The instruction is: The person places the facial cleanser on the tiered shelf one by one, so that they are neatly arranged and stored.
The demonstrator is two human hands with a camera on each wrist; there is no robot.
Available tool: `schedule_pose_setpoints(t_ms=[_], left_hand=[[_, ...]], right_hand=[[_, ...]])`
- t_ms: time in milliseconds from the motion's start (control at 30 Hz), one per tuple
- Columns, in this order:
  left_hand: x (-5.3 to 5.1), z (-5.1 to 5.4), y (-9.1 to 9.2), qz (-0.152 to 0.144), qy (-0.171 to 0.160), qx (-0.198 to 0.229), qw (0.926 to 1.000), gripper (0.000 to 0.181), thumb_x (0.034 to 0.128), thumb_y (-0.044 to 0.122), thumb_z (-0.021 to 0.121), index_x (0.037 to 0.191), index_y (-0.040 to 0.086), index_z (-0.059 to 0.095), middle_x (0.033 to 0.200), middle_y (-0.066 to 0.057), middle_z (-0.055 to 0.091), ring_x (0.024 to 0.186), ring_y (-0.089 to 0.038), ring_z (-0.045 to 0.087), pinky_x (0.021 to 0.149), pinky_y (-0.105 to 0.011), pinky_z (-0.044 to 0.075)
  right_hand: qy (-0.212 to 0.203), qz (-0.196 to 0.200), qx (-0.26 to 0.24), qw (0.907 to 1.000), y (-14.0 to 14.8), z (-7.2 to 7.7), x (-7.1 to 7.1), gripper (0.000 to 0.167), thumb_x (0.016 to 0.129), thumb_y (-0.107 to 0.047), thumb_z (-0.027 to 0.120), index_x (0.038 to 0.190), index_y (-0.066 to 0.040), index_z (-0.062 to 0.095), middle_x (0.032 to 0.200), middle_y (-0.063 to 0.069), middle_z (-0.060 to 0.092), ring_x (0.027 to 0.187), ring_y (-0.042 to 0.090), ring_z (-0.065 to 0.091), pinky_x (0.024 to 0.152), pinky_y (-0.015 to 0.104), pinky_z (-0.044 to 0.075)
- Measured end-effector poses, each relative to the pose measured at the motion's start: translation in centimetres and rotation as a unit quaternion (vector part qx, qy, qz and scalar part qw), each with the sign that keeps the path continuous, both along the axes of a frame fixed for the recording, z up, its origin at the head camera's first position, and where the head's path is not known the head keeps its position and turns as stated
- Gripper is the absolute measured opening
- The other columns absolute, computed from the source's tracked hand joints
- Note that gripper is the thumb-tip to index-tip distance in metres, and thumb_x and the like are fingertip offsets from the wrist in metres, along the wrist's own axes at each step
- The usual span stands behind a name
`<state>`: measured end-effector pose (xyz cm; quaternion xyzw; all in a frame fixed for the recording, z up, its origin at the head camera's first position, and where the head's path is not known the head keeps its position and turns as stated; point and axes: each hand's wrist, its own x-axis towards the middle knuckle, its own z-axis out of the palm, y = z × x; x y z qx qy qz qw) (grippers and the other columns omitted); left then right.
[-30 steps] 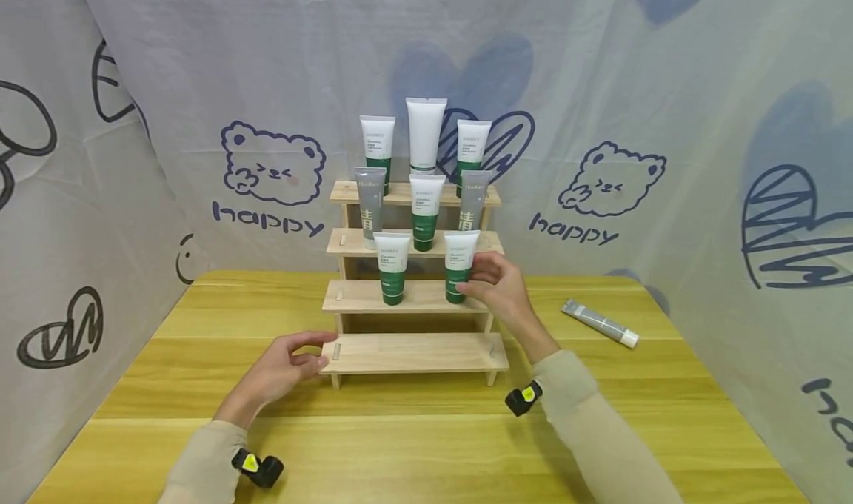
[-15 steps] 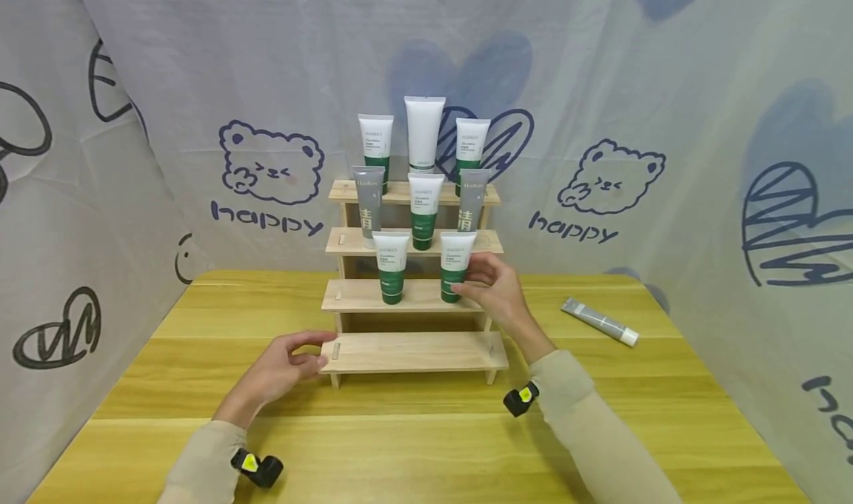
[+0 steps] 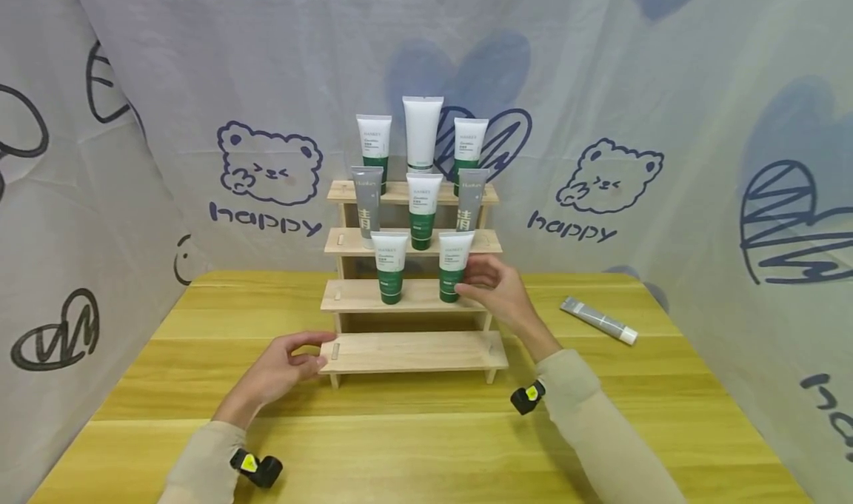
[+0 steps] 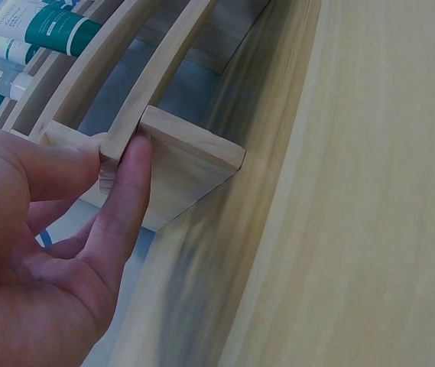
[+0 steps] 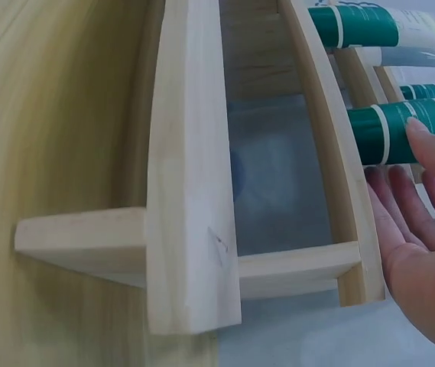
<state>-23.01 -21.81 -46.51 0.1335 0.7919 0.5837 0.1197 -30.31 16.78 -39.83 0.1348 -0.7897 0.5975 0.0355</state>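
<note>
A stepped wooden display rack [image 3: 413, 354] stands on the table, with squeeze tubes on its upper three tiers. My left hand [image 3: 283, 371] pinches the left end of the lowest tier; in the left wrist view its thumb and index finger [image 4: 129, 199] lie on either side of the board. On the tier above, my right hand [image 3: 496, 286] holds the right-hand white and green squeeze tube [image 3: 455, 263]. Its thumb lies on the green part, with the other fingers curled at the far side, partly hidden. A matching tube [image 3: 390, 267] stands upright at the left of that tier.
Behind stand grey tubes [image 3: 368, 204] flanking a white and green tube [image 3: 423, 208]. A taller white tube [image 3: 422, 134] is in the middle of the top tier between two white and green ones. Another grey tube [image 3: 598, 320] lies on the table at right. Printed cloth hangs behind.
The right hand's white and green tube has shifted slightly left along its tier, and the right forearm has turned a little outward. My left hand keeps its place on the rack.
</note>
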Motion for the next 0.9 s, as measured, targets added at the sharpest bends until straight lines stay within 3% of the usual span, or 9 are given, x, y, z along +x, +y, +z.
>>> schedule_pose_setpoints(t_ms=[300,467,600,700,800,900], left_hand=[[0.0,-0.5,-0.2,0.009,-0.001,-0.008,0.9999,0.048,0.1029,0.006,0.06,0.15,0.001,0.05,0.158,-0.029,0.041,0.124,-0.032,0.065,0.095,-0.03,0.062],[0.1,-0.5,-0.1,0.01,-0.001,-0.006,0.9999,0.049,0.103,0.006,0.06,0.15,0.002,0.05,0.158,-0.029,0.041,0.12,-0.025,0.068,0.094,-0.029,0.062],[0.2,-0.4,0.0,0.006,0.004,-0.005,1.0,0.049,0.1032,0.006,0.06,0.151,0.0,0.049,0.158,-0.03,0.041,0.117,-0.02,0.069,0.093,-0.028,0.062],[0.2,-0.2,0.1,0.004,0.004,-0.005,1.0,0.05,0.1032,0.006,0.06,0.151,0.0,0.049,0.159,-0.03,0.04,0.117,-0.02,0.069,0.093,-0.027,0.062],[0.2,-0.1,0.1,0.001,0.004,-0.001,1.0,0.05,0.1032,0.006,0.06,0.151,-0.001,0.048,0.159,-0.03,0.039,0.121,-0.024,0.068,0.094,-0.028,0.062],[0.1,-0.1,0.1,0.002,0.001,0.003,1.0,0.05,0.103,0.005,0.06,0.151,-0.001,0.048,0.16,-0.029,0.038,0.124,-0.027,0.066,0.095,-0.027,0.061]], right_hand=[[0.009,-0.01,0.031,0.9994,-0.3,-0.4,-0.2,0.047,0.089,-0.009,0.08,0.133,-0.002,0.063,0.13,0.02,0.069,0.115,0.033,0.068,0.105,0.042,0.057],[0.037,0.0,0.035,0.9987,0.8,-0.1,0.1,0.046,0.09,-0.008,0.079,0.132,-0.001,0.062,0.129,0.02,0.069,0.111,0.027,0.069,0.101,0.032,0.059],[0.069,-0.015,0.049,0.9963,4.2,0.5,0.1,0.044,0.091,-0.01,0.079,0.13,0.001,0.063,0.126,0.023,0.069,0.103,0.012,0.069,0.094,0.018,0.058],[0.063,-0.046,0.088,0.993,7.7,0.9,0.2,0.043,0.092,-0.016,0.079,0.129,0.001,0.065,0.126,0.022,0.07,0.101,0.006,0.067,0.088,0.011,0.056],[0.046,-0.067,0.155,0.9845,11.2,1.0,0.6,0.041,0.095,-0.022,0.077,0.129,-0.002,0.066,0.128,0.02,0.07,0.106,0.015,0.069,0.084,0.011,0.055],[0.034,-0.076,0.227,0.9702,14.3,0.7,1.0,0.04,0.096,-0.025,0.075,0.129,-0.004,0.067,0.13,0.02,0.07,0.112,0.03,0.07,0.086,0.021,0.059]])
